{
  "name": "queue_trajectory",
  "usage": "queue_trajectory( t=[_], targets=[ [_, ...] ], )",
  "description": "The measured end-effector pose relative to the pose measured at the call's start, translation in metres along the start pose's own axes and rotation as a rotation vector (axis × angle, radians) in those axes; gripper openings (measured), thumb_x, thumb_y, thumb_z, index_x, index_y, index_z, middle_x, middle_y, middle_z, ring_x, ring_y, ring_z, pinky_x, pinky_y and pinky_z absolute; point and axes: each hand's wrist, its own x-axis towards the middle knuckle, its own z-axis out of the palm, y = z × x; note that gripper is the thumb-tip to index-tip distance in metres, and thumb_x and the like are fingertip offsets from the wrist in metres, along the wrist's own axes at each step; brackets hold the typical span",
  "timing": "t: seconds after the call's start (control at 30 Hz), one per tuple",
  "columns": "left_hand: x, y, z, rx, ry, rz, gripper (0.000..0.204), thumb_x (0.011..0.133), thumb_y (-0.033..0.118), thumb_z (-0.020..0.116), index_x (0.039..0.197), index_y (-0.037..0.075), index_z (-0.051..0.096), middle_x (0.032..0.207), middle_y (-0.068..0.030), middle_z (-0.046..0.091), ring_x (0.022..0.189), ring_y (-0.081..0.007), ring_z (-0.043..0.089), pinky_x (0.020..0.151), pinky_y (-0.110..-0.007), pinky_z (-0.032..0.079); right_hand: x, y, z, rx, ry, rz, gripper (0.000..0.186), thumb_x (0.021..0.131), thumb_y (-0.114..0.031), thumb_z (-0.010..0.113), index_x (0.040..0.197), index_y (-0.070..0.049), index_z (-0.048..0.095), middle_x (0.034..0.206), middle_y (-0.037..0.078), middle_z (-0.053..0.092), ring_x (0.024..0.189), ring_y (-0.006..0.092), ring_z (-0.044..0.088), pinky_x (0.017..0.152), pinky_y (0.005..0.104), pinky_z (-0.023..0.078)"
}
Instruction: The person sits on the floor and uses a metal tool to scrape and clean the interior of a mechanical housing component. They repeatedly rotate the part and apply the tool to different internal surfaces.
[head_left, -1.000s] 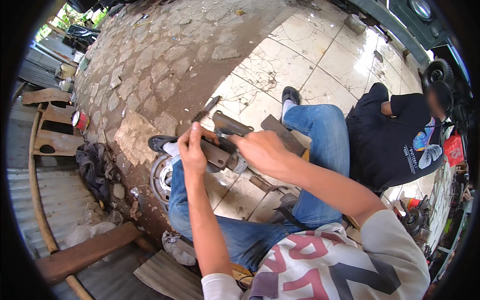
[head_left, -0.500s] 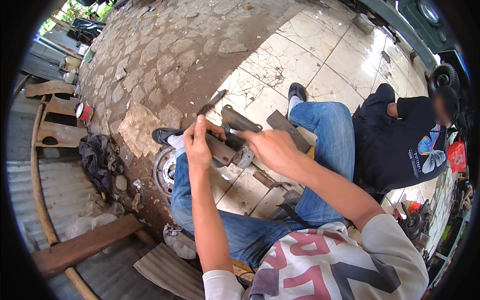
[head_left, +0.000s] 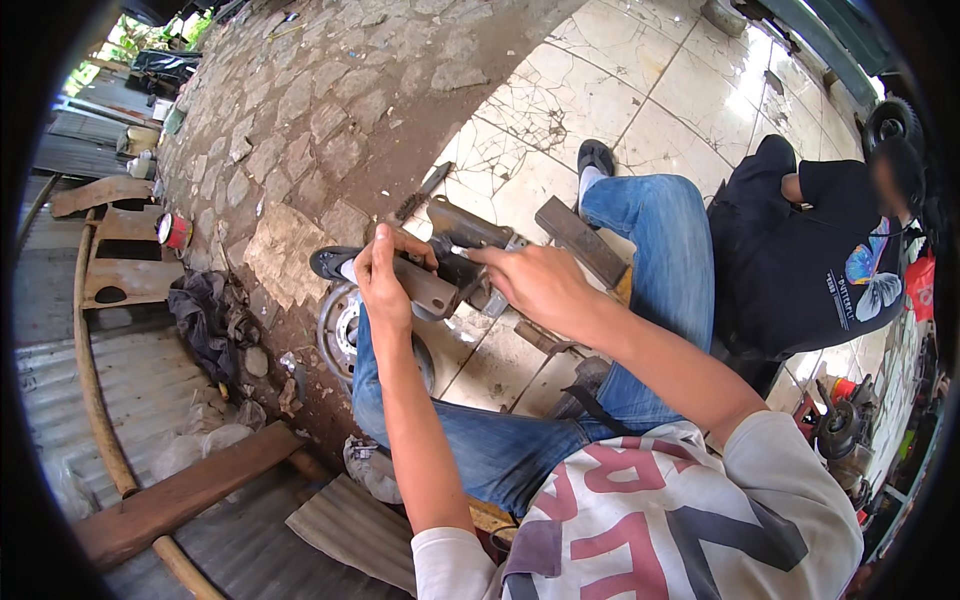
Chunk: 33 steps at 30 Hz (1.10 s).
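Brown bracket, edge in left hand pinch; right hand grip unclear, tiled floor beyond.

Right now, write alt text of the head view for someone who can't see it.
A seated person holds a brown metal piece in the left grip, with the right grip at the dark metal beside it, above a cracked tile floor. Another person in a dark shirt is close by on the right.
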Motion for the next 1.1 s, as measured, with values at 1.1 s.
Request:
queue_trajectory(
  t=[1.1],
  targets=[
    [-0.016, -0.004, -0.005, -0.106, -0.002, 0.012, 0.051, 0.102, 0.036, 0.044, 0.072, -0.002, 0.058, 0.066, -0.0160, 0.060, 0.057, -0.0214, 0.057, 0.052, -0.033, 0.048, -0.048, 0.001, -0.004, 0.041, -0.006, 0.047, 0.031, 0.093, -0.013, 0.057, 0.123, -0.010, 0.064, 0.067, 0.017, 0.066, 0.059, 0.0345, 0.066, 0.055, 0.0454, 0.053]
  ],
)
